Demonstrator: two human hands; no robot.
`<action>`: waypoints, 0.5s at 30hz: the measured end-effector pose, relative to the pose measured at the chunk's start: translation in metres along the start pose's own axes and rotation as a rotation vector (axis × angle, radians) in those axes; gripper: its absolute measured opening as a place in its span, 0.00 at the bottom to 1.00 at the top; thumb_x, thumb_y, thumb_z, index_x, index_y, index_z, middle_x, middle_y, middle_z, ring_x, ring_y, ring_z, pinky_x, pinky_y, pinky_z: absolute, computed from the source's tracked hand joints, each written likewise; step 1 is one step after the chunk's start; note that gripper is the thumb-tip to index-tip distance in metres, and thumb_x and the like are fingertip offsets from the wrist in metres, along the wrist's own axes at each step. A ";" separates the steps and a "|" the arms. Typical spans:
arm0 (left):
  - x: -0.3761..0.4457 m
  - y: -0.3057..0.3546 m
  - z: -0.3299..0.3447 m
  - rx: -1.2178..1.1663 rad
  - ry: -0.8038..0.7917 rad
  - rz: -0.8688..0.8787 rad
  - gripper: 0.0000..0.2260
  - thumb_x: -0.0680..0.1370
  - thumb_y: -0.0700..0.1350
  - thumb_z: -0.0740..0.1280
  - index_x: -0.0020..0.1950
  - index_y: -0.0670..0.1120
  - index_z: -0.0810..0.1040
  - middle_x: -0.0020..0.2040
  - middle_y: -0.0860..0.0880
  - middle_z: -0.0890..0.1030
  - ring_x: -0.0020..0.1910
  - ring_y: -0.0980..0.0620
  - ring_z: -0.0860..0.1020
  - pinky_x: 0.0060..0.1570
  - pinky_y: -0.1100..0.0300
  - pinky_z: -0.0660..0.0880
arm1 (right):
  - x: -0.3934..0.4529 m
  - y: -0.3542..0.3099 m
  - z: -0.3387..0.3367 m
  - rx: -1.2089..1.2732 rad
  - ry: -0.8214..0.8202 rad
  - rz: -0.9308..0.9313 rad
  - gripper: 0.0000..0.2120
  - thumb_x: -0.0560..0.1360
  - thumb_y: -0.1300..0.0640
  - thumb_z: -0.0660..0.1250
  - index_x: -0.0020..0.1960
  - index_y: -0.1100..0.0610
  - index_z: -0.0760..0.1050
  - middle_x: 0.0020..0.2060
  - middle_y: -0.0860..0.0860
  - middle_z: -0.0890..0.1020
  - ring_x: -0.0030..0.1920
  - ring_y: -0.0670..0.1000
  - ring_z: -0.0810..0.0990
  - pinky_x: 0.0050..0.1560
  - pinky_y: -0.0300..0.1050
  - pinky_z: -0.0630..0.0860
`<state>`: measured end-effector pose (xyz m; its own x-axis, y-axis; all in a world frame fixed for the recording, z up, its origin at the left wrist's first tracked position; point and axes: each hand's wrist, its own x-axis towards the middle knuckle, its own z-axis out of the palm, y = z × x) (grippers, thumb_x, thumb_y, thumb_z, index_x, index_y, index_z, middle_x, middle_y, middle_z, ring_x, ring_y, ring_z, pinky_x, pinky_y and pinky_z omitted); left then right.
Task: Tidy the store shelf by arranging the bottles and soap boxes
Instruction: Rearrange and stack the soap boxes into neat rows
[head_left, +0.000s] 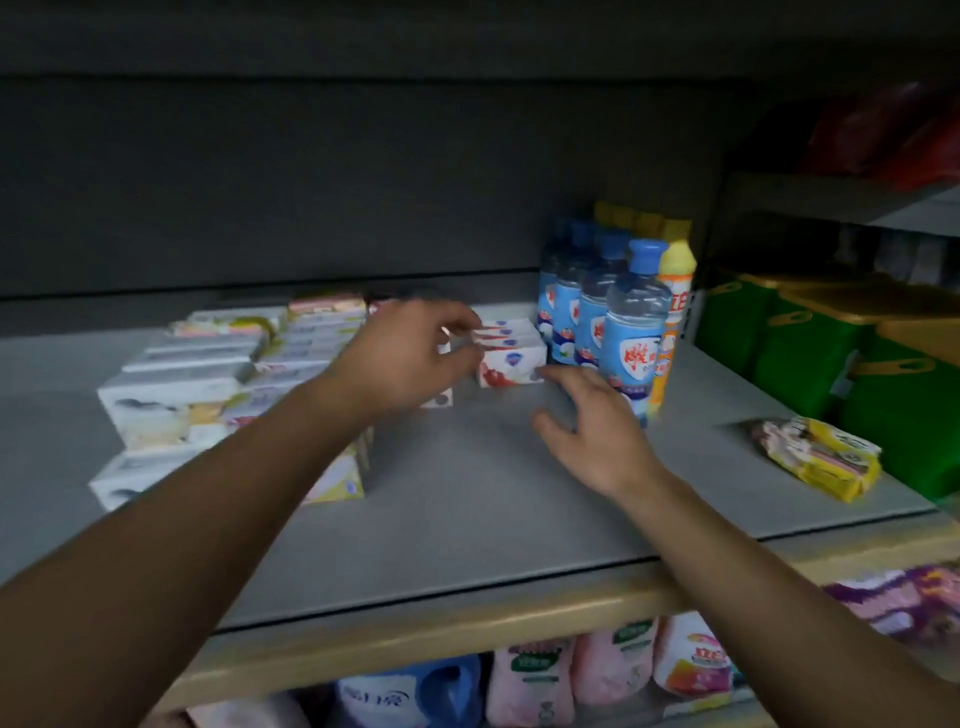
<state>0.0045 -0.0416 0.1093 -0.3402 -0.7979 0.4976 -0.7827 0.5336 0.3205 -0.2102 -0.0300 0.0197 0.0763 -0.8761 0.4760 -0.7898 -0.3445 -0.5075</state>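
On the grey shelf (467, 493) a short row of red-and-white soap boxes (511, 358) stands at mid-depth. My left hand (410, 358) reaches over from the left, its fingers curled against the boxes' left end. My right hand (592, 421) lies open on the shelf, fingertips touching the front box's lower right corner. Right of the boxes stand several clear bottles with blue caps and labels (634, 332), and behind them yellow-capped orange bottles (675, 312). Rows of white and pastel soap boxes (208, 384) fill the shelf's left side, partly hidden by my left forearm.
A yellow multipack (821, 457) lies loose near the shelf's right front. Green tubs with tan lids (831, 353) stand on the neighbouring shelf to the right. Below the beige shelf edge (467, 629) sit pink, white and blue refill pouches (535, 675).
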 end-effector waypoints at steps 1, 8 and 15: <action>0.004 -0.011 -0.010 0.045 0.003 -0.021 0.12 0.75 0.49 0.69 0.58 0.50 0.82 0.53 0.53 0.84 0.49 0.54 0.81 0.49 0.65 0.71 | 0.008 -0.005 0.010 0.014 -0.011 -0.008 0.23 0.75 0.53 0.70 0.69 0.54 0.73 0.64 0.54 0.76 0.64 0.54 0.74 0.60 0.39 0.67; 0.031 -0.080 -0.029 0.167 -0.040 -0.179 0.13 0.77 0.52 0.67 0.59 0.51 0.81 0.56 0.51 0.83 0.52 0.51 0.80 0.53 0.59 0.74 | 0.064 -0.022 0.076 0.052 -0.150 -0.024 0.26 0.76 0.48 0.67 0.73 0.49 0.69 0.69 0.50 0.72 0.68 0.52 0.71 0.62 0.40 0.66; 0.023 -0.106 -0.003 0.152 -0.021 -0.186 0.13 0.77 0.54 0.66 0.58 0.51 0.82 0.57 0.51 0.83 0.55 0.51 0.79 0.56 0.59 0.73 | 0.092 -0.024 0.122 -0.015 -0.205 -0.025 0.32 0.77 0.48 0.67 0.78 0.49 0.61 0.73 0.51 0.63 0.71 0.55 0.64 0.72 0.49 0.64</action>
<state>0.0809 -0.1153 0.0893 -0.1926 -0.8848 0.4244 -0.9016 0.3302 0.2794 -0.1106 -0.1431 -0.0121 0.2168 -0.9182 0.3315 -0.7953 -0.3631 -0.4855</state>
